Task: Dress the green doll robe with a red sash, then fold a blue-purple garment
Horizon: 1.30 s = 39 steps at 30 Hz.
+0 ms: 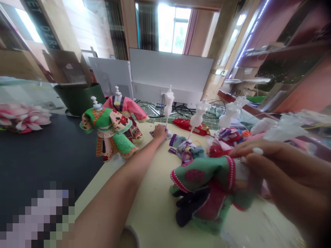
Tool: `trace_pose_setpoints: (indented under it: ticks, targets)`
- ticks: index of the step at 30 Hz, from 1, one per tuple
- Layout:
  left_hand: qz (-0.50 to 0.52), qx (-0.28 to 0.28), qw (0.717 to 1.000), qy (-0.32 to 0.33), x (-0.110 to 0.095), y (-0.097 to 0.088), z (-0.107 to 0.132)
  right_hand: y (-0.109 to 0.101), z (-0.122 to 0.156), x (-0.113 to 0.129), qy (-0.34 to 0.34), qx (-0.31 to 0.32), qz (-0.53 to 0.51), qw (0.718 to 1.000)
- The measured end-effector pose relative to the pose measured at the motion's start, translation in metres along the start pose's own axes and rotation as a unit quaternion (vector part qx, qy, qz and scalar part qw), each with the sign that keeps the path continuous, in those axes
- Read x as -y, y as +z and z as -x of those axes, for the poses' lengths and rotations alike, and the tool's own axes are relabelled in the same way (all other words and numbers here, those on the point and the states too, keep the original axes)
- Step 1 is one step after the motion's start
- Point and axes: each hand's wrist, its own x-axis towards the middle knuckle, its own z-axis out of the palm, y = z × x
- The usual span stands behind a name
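My right hand, at the right, pinches a small green doll dress by its upper edge. The dress has red trim with white dots, a dark red panel and a black piece hanging from it; it is held up above the table. My left hand reaches far across, its fingers closed low by the foot of a bare white mini mannequin. Bluish patterned material shows at that hand's edges, but what the fingers hold is hidden. Between my hands lies a heap of purple and grey doll clothes.
Two dressed mini mannequins stand at left, one in a green robe, one in pink. More bare mannequins stand at the back right, near a red packet and mixed fabrics. A monitor and cables lie behind.
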Motion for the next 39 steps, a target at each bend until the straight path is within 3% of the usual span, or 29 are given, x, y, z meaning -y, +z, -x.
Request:
trace_pose_setpoints:
  ticks: [6,15,19,24,29,39]
  targets:
    - [0.016,-0.002,0.999,0.038,-0.001,-0.020,0.054,-0.003,-0.002,-0.003,0.005,0.005,-0.038,0.999]
    - [0.086,0.031,0.984,0.154,0.003,-0.081,0.181,-0.019,-0.001,-0.013,0.033,-0.062,-0.052,0.996]
    - [0.117,0.076,0.965,0.223,-0.011,-0.099,0.239,-0.025,-0.003,-0.015,0.046,-0.071,-0.052,0.995]
    - [0.147,0.125,0.936,0.293,-0.038,-0.098,0.296,-0.023,-0.006,-0.020,0.030,-0.072,-0.043,0.996]
    - [0.151,0.155,0.925,0.312,-0.045,-0.087,0.322,-0.017,-0.008,-0.025,0.022,-0.082,-0.050,0.995]
    - [0.118,0.176,0.930,0.301,-0.042,-0.073,0.342,0.009,-0.014,-0.011,0.007,-0.046,-0.113,0.993]
